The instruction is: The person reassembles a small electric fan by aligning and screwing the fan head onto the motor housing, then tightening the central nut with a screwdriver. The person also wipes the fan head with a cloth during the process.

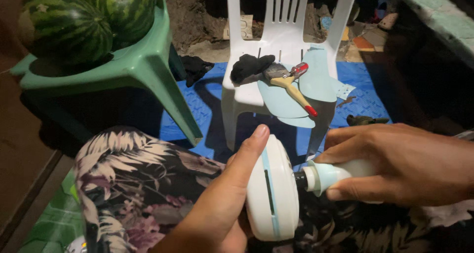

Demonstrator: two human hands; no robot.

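Note:
My left hand cups a round white housing with a pale blue seam, thumb stretched up along its edge. My right hand grips the white and pale blue neck piece that sticks out of the housing's right side. Both rest over my lap in floral-patterned fabric. On the white plastic chair ahead lie pale blue fan blades, a wooden-handled paintbrush, a red-handled tool and a black cloth.
A green plastic chair at the left carries two striped watermelons. Blue floor mats lie under the chairs. Another black cloth is on the floor. A pale green bench stands at the far right.

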